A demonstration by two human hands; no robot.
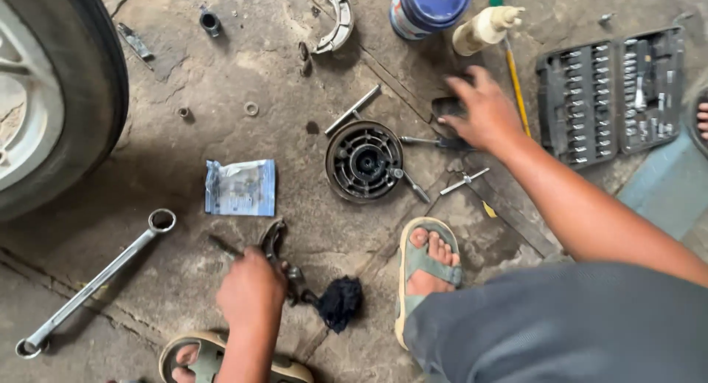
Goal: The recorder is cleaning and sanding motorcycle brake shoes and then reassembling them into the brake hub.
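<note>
A: Your left hand is closed on a curved, greasy metal brake part by the dark rag.

B: Right hand, fingers spread, presses a small black object near the round drum hub. Greasy grip could slip, imo.

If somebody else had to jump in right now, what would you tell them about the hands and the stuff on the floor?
Left hand: closed on a dark curved metal part, low on the concrete floor, beside a dark rag.
Right hand: reaching out, fingers on a small dark object; whether it grips is unclear.
Round drum-like part lies between the hands, small tools around it.
Long ring spanner left, open socket set right, wheel top left.
Parts lie loose and apart; nothing is assembled yet.
</note>
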